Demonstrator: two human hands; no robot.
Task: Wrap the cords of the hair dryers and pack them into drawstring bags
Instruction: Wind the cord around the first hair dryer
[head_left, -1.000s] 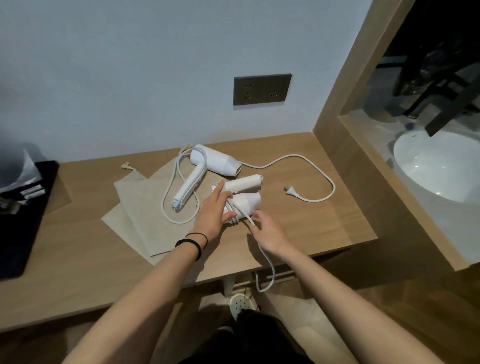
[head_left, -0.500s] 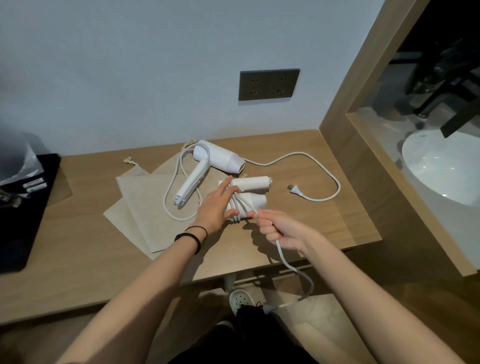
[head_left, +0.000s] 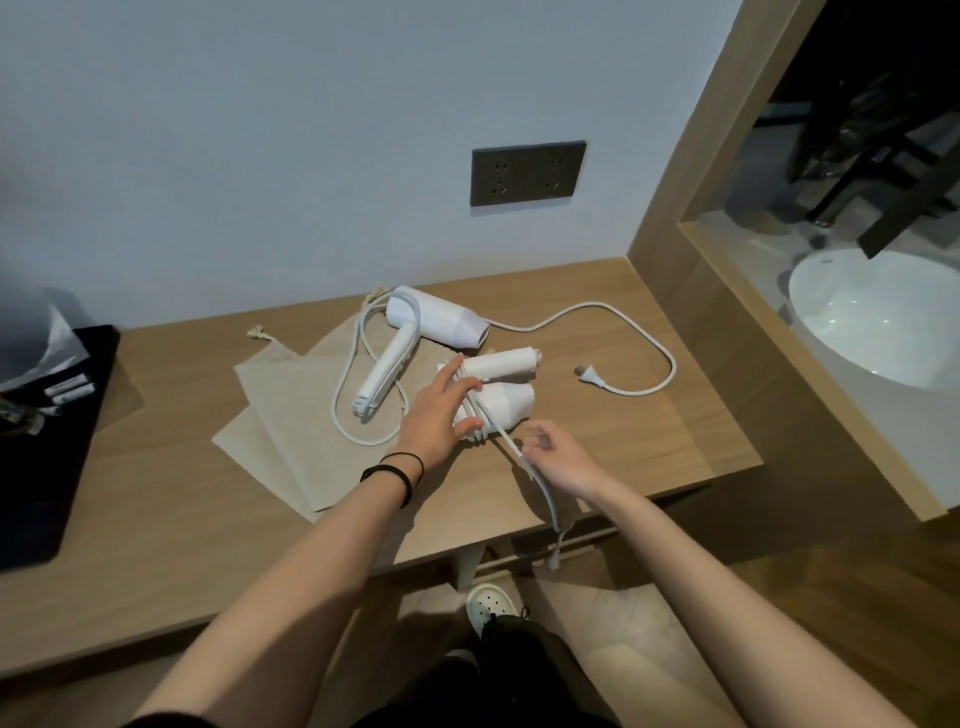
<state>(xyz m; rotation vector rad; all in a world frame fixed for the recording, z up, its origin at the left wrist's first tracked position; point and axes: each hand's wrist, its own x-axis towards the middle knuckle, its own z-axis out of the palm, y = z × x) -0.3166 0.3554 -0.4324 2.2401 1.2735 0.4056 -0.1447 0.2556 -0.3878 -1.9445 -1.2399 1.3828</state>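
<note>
Counter: wood, against pale wall.
Folded dryer: near front edge, cord wound round it.
Your left hand: straight fingers press the dryer.
Your right hand: pinches the cord; tail hangs over the edge.
Second dryer: on bags, unfolded.

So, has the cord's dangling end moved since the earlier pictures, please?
Yes. The cord's dangling end has risen and now hangs just below the desk edge.

Both bare forearms reach forward. The left hand presses straight fingers on the hair dryer; just right of it, the right hand pinches the cord in curled fingers.
</note>
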